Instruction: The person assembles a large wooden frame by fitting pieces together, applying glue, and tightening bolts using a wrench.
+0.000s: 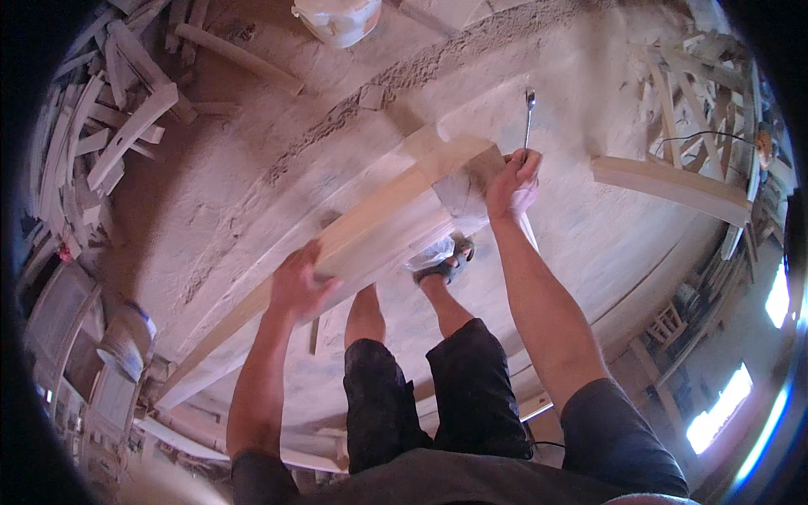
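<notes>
A long pale wooden beam [370, 240] runs slantwise in front of me, its blocky far end up at the right and its tapering end low at the left. My left hand [299, 284] lies over the beam's edge near its middle, fingers across the top and thumb against the side. Beside the beam's far right end, my right hand [513, 183] is closed around a thin metal wrench [529, 122], whose bright head points away from me. The right wrist is close to the end face of the beam; whether it touches cannot be told.
Wood offcuts [135, 126] lie heaped at the far left. More timber pieces [699, 93] stand at the right, near a thick curved beam [673, 187]. A white bucket [338, 21] stands at the back; another bucket [126, 341] is at the left. Dust covers the floor [278, 109].
</notes>
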`<state>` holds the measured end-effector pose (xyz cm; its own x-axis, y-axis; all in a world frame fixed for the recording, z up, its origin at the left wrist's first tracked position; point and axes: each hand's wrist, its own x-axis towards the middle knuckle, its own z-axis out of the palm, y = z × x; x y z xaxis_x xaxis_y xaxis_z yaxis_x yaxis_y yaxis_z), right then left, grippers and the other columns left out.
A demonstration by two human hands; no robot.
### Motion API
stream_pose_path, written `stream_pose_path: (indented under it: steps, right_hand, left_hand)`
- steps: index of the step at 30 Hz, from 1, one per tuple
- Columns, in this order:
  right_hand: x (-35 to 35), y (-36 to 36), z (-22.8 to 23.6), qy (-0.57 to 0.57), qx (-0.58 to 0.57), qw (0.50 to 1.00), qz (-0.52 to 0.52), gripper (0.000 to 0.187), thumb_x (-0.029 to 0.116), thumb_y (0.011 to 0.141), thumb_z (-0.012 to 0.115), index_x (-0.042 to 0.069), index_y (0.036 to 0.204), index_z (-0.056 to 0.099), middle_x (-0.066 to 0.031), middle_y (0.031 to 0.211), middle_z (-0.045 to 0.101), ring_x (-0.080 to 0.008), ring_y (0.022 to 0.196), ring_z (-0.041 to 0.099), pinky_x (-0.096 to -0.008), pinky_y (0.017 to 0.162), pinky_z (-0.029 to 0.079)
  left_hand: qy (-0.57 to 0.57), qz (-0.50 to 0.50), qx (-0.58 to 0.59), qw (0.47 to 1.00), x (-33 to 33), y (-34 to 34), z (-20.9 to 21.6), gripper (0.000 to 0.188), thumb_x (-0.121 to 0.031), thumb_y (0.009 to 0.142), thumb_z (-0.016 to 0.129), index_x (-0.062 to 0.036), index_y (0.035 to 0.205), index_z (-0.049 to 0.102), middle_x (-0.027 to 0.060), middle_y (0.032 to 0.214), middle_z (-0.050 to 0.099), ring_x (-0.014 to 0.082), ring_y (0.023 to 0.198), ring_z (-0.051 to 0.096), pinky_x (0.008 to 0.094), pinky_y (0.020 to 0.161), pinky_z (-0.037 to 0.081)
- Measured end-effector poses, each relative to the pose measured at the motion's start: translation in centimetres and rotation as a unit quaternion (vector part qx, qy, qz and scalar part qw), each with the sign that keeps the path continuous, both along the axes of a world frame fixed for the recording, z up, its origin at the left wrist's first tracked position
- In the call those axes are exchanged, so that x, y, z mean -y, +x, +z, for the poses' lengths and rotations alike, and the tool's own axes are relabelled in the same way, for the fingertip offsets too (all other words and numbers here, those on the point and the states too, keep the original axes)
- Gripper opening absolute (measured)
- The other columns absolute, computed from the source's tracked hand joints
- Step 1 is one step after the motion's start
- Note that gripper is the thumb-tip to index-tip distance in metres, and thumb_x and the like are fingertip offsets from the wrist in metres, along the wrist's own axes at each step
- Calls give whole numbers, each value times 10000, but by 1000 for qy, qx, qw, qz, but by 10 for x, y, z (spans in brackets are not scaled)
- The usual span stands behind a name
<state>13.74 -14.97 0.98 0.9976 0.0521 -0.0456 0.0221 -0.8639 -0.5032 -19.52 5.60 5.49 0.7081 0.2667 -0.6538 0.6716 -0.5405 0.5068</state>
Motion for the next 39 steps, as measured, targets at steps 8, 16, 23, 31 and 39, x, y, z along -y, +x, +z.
stream_pose_path:
  steps: [8, 16, 23, 31, 39]
  right_hand:
    - [-8, 6, 5, -20, 4, 1000, -3, 98, 201, 990, 435, 135, 972, 505, -83, 806, 635, -342, 752, 639, -484, 645, 464]
    - [-4, 5, 1, -45, -4, 999, -14, 84, 144, 946, 425, 128, 968, 505, -89, 813, 629, -347, 744, 637, -485, 642, 471]
    - [-4, 3, 2, -38, -13, 999, -12, 129, 121, 900, 409, 129, 983, 508, -105, 808, 644, -348, 757, 646, -486, 658, 479]
    - [-3, 1, 5, -37, 2, 999, -9, 105, 155, 946, 423, 123, 1003, 506, -121, 811, 646, -365, 769, 642, -497, 674, 474]
    - [-11, -6, -5, -82, 8, 996, 29, 134, 210, 1000, 423, 116, 1026, 515, -180, 894, 639, -414, 835, 629, -526, 699, 470]
  left_hand:
    - [-243, 56, 73, 966, 23, 195, -52, 957, -348, 618, 859, -17, 1421, 457, 206, 1372, 555, 350, 1269, 531, 380, 1073, 414]
    - [-260, 48, 12, 964, 27, 210, -25, 1000, -206, 638, 868, -26, 1489, 376, 179, 1490, 454, 286, 1370, 447, 340, 1146, 325]
    - [-442, 148, 24, 884, 5, 156, -18, 706, -366, 952, 599, -22, 1509, 336, 155, 1567, 346, 245, 1461, 305, 343, 1191, 239]
    - [0, 162, -32, 986, -118, 86, -94, 729, -582, 1020, 282, -48, 1514, 326, 153, 1591, 279, 257, 1491, 201, 373, 1226, 123]
    - [-186, 41, -211, 959, -15, 43, -133, 697, -576, 1013, 286, -91, 1507, 369, 161, 1565, 339, 305, 1453, 292, 404, 1195, 222]
